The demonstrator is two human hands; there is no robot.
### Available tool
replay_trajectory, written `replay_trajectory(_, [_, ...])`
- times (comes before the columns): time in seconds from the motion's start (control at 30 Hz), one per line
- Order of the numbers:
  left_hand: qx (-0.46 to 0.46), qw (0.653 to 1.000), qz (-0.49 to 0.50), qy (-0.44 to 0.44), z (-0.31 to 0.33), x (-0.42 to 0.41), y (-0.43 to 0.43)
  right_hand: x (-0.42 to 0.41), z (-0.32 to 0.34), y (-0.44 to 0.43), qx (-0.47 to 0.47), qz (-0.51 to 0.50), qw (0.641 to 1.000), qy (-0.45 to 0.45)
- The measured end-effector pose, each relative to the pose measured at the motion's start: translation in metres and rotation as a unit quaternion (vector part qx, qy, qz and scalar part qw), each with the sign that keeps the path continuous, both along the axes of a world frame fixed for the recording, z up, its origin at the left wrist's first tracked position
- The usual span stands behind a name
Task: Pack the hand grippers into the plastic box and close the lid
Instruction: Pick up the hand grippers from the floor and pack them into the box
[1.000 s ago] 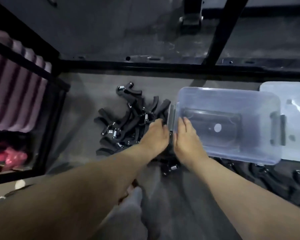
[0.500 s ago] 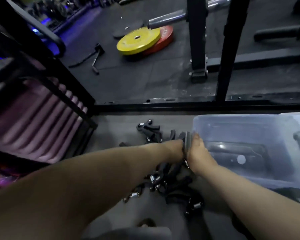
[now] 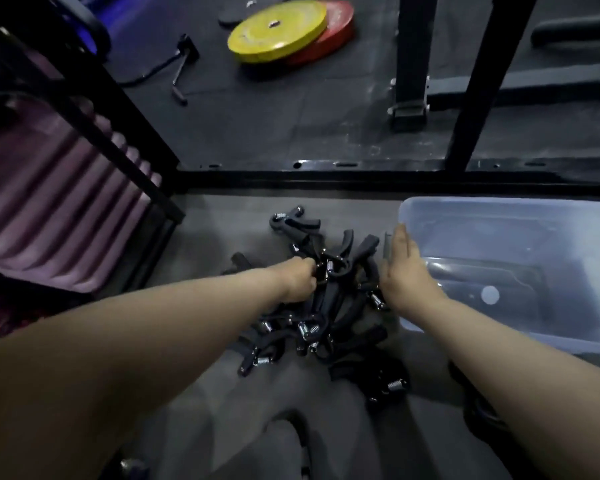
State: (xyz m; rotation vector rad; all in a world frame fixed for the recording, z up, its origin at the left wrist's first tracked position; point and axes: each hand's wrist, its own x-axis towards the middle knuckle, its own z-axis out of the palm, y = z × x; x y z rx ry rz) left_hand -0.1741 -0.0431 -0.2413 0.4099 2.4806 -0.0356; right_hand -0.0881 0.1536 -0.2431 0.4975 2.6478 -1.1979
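Far left I see ribbed purple mats [image 3: 49, 209] stacked in a black rack [image 3: 129, 109]. Beyond the rack's base rail, on the far floor, a yellow weight plate [image 3: 278, 32] overlaps a red one [image 3: 338, 36].

Left hand [image 3: 297, 278] is down in the pile of hand grippers [image 3: 329, 317], which sits on the grey floor mat [image 3: 222, 216] mid-frame. Its fingers are curled round one hand gripper [image 3: 328, 268] at the top of the heap. The rest lie tangled, black handles and steel springs showing, spreading toward the near edge of the floor mat.

Right hand [image 3: 400, 271] is just right of the pile. Its fingers are straight and together, laid flat against the left end wall of the plastic box [image 3: 499, 244], gripping nothing.

The box stands upright on the floor mat, open top facing me, touching the right side of the pile and running off the right edge of view.
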Motion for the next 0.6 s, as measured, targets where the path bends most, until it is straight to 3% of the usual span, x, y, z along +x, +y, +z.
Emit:
replay_trajectory(0.1, [-0.002,0.999,0.018,0.039,-0.048,0.023,0.003,0.003,-0.013,0.002,-0.017,-0.001,0.999,0.035])
replay_trajectory(0.27, [0.004,0.979,-0.053,0.199,-0.081,0.023,0.028,-0.001,-0.022,0.005,-0.01,0.004,0.998,0.069])
replay_trajectory(0.47, [-0.057,0.974,-0.078,0.203,-0.081,0.004,0.048,-0.001,-0.025,0.005,-0.018,0.002,0.997,0.075])
replay_trajectory(0.6, [0.094,0.972,-0.026,0.212,-0.059,0.004,0.046,0.0,-0.023,0.005,-0.026,0.001,0.996,0.082])
